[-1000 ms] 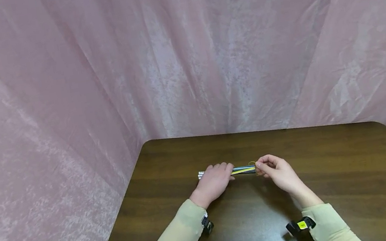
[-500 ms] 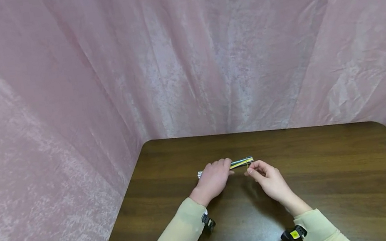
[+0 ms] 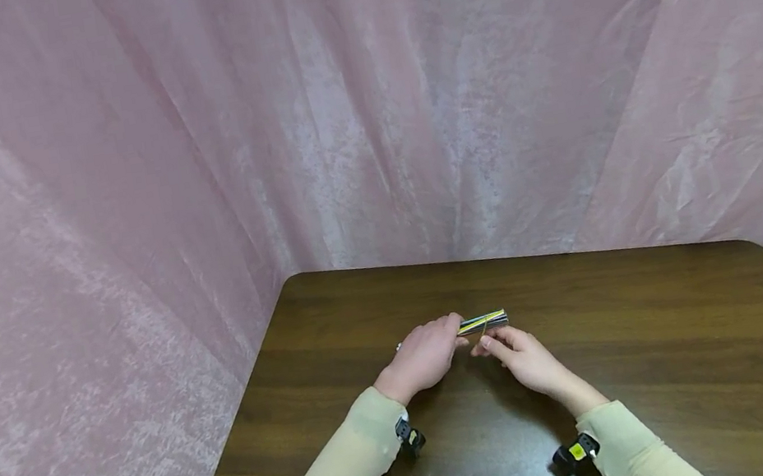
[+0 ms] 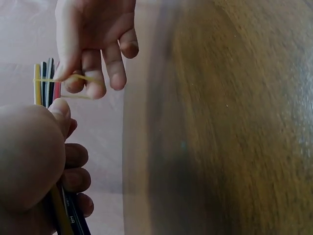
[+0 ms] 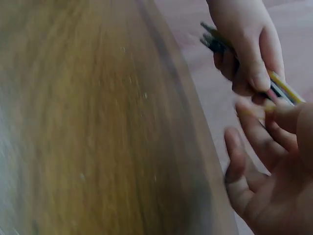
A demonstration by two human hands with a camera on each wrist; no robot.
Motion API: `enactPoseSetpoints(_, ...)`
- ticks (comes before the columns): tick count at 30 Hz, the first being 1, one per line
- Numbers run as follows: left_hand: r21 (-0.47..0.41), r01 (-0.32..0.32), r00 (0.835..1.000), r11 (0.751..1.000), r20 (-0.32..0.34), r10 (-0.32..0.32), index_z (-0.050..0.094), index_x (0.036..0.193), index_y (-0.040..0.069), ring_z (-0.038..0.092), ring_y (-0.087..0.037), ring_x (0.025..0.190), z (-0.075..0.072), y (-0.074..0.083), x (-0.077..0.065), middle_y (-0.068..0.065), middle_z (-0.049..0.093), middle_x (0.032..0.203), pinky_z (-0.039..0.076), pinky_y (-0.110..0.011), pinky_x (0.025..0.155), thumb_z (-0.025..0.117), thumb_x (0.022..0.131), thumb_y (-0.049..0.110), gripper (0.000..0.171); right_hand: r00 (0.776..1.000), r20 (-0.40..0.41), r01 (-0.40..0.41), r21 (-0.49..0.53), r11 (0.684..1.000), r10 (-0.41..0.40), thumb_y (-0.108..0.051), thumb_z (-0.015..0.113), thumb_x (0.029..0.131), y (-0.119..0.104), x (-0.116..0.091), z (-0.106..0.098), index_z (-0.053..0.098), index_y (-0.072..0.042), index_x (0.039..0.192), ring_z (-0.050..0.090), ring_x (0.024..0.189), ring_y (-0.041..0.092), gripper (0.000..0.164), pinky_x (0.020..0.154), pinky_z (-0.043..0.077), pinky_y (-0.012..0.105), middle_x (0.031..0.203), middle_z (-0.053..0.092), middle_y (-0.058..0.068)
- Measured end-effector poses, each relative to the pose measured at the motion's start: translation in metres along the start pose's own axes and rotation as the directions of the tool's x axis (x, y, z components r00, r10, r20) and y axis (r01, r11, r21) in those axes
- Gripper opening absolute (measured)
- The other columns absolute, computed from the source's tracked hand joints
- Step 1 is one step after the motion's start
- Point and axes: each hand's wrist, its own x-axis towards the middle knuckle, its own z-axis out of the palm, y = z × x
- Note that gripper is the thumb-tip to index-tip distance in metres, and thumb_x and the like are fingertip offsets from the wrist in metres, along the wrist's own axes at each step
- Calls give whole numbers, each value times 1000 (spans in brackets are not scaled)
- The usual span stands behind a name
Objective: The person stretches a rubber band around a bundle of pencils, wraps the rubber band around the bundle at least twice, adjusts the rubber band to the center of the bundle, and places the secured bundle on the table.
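My left hand (image 3: 425, 358) grips a bundle of pencils (image 3: 482, 323) above the wooden table, its fingers curled round the middle. The bundle's right end sticks out past the thumb side, showing yellow, black, white and red barrels in the left wrist view. A thin yellow rubber band (image 4: 88, 78) loops round that end of the pencils (image 4: 51, 81). Close beside it, my right hand (image 3: 533, 368) pinches the band between thumb and index finger and draws part of it away from the bundle. The far pencil ends are blurred in the right wrist view.
The brown wooden table (image 3: 665, 326) reaches out beyond both hands, with rounded far corners. Pink curtains (image 3: 361, 108) hang behind and around it. A small black camera is strapped to each wrist.
My right hand has moved left, closer to the left hand, pulling the band from the bundle's end further along the pencils. The bundle's right end has tipped up and away.
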Motion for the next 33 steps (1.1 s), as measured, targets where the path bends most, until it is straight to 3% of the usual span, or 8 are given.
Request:
enactPoseSetpoints(5, 68, -4, 1000, 998, 4, 4, 58, 112, 12, 68, -17, 82, 7, -4, 3, 1, 66, 92, 52, -34, 65, 59, 111, 33, 21, 981, 107, 181, -170, 969, -164, -15, 62, 110, -15, -9, 10, 72, -16, 99, 67, 101, 22, 15, 86, 51, 35, 95, 75, -8)
enactPoseSetpoints(11, 254, 45, 999, 966, -29, -39, 60, 113, 12, 70, -21, 82, 14, -9, 6, -2, 68, 93, 56, -37, 67, 59, 111, 37, 26, 905, 118, 412, -474, 778, -408, -13, 76, 99, -36, -19, 20, 70, -25, 90, 60, 109, 16, 16, 99, 43, 49, 86, 63, -22)
enactPoseSetpoints(16, 213, 126, 992, 969, -47, -119, 58, 114, 9, 71, -25, 82, 14, -13, 6, -5, 69, 94, 57, -39, 67, 59, 111, 35, 26, 890, 168, 454, -228, 861, -425, -5, 58, 109, -46, -23, 20, 67, -24, 100, 64, 79, 6, 23, 82, 52, 33, 79, 65, -14)
enactPoseSetpoints(20, 67, 214, 976, 975, -61, -210, 56, 112, 8, 72, -26, 79, 10, -17, 6, -7, 68, 89, 56, -39, 62, 59, 111, 32, 24, 895, 148, 421, 34, 907, -421, 5, 44, 111, -43, -24, 21, 68, -12, 134, 65, 61, 12, 37, 64, 58, 37, 84, 71, 5)
enactPoseSetpoints(23, -16, 269, 959, 963, -83, -270, 55, 110, 6, 70, -25, 75, 8, -18, 5, -7, 66, 86, 54, -39, 58, 60, 111, 29, 23, 926, 112, 332, 216, 918, -361, 4, 46, 112, -41, -24, 23, 46, -11, 162, 63, 55, 17, 52, 68, 62, 45, 93, 71, 17)
enactPoseSetpoints(25, -42, 297, 948, 954, -109, -299, 54, 110, 5, 70, -25, 74, 8, -17, 6, -7, 65, 86, 54, -39, 58, 60, 111, 28, 24, 960, 102, 208, 369, 906, -262, -2, 49, 113, -41, -25, 26, 24, -23, 172, 61, 57, 17, 67, 76, 63, 49, 105, 70, 20)
enactPoseSetpoints(29, -87, 333, 918, 939, -199, -344, 55, 113, 3, 70, -27, 74, 7, -13, 10, -8, 66, 88, 55, -41, 59, 61, 110, 26, 25, 994, 104, -52, 649, 759, -21, -22, 48, 116, -43, -24, 33, -7, -39, 171, 55, 62, 9, 79, 89, 61, 46, 127, 65, 15)
enactPoseSetpoints(33, -100, 343, 894, 934, -269, -357, 56, 116, 2, 70, -29, 78, 7, -9, 13, -9, 68, 91, 56, -44, 64, 64, 109, 26, 25, 979, 84, -173, 828, 533, 187, -42, 45, 115, -46, -16, 34, 3, -17, 173, 51, 61, 0, 76, 85, 59, 25, 123, 65, 1)
